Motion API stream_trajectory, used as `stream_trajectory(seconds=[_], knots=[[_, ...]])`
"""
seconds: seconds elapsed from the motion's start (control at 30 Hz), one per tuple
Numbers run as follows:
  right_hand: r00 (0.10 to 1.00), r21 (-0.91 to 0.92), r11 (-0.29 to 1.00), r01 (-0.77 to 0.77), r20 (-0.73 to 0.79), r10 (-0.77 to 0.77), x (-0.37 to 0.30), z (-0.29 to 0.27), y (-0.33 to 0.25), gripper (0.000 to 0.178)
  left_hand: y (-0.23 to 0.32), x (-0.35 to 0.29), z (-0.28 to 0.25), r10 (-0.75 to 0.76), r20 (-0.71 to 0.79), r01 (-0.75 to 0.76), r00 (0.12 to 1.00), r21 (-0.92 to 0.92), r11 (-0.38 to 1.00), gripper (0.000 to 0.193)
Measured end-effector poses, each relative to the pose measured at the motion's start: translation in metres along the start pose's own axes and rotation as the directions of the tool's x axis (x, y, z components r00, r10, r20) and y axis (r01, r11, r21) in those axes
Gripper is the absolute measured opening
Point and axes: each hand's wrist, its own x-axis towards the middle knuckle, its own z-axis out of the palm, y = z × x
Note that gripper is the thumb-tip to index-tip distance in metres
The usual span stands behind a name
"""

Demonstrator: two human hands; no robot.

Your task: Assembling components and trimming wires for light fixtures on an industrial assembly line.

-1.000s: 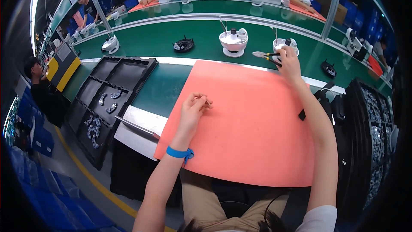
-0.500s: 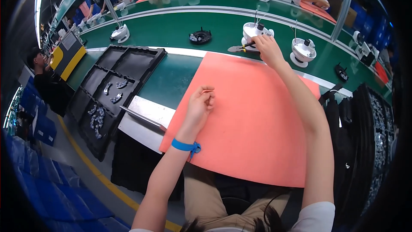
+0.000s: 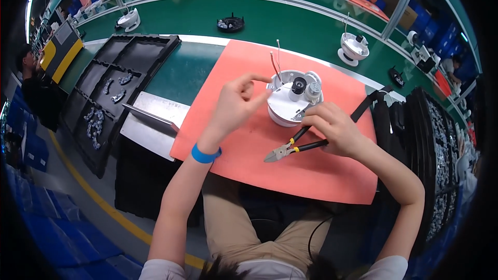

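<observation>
A white round dome-shaped device point(image 3: 288, 105) with a small black lens part on top and thin red and white wires sticking up stands on the salmon-pink mat point(image 3: 311, 171). My left hand point(image 3: 236, 105) hovers at its left side, thumb and forefinger pinched near the rim, wrist wearing a blue band. My right hand point(image 3: 332, 129) rests against the device's lower right and holds black-handled cutting pliers point(image 3: 290, 147), their jaws pointing left and down over the mat.
Black moulded trays point(image 3: 111, 91) with small metal parts lie at the left, a grey metal plate point(image 3: 150, 124) beside the mat. A green conveyor point(image 3: 290, 21) behind carries another white device point(image 3: 354, 49) and a black round part point(image 3: 231, 23). Other people work at the far side.
My right hand has come back from the conveyor with the white device, which now stands on the mat, and it holds the pliers. My left hand has risen toward the device.
</observation>
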Motion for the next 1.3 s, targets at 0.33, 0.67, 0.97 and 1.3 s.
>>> stream_trajectory(seconds=[0.33, 0.67, 0.97, 1.3], knots=[[0.891, 0.181, 0.934, -0.307, -0.289, 0.349, 0.012, -0.04, 0.062, 0.033, 0.009, 0.032, 0.02, 0.057, 0.233, -0.164, 0.971, 0.47, 0.867, 0.019], [0.953, -0.112, 0.951, -0.289, 0.056, 0.296, 0.034, -0.044, 0.104, 0.04, 0.004, 0.048, 0.023, -0.061, 0.146, 0.006, 0.987, 0.356, 0.935, 0.01], [0.967, -0.157, 0.964, -0.213, 0.11, 0.231, 0.049, -0.04, 0.095, 0.039, -0.01, 0.051, 0.023, -0.059, 0.052, 0.048, 0.997, 0.19, 0.981, 0.011], [0.979, -0.203, 0.965, -0.168, 0.082, 0.188, 0.055, -0.036, 0.09, 0.03, -0.011, 0.051, 0.022, -0.074, 0.054, 0.065, 0.996, 0.158, 0.985, 0.01]])
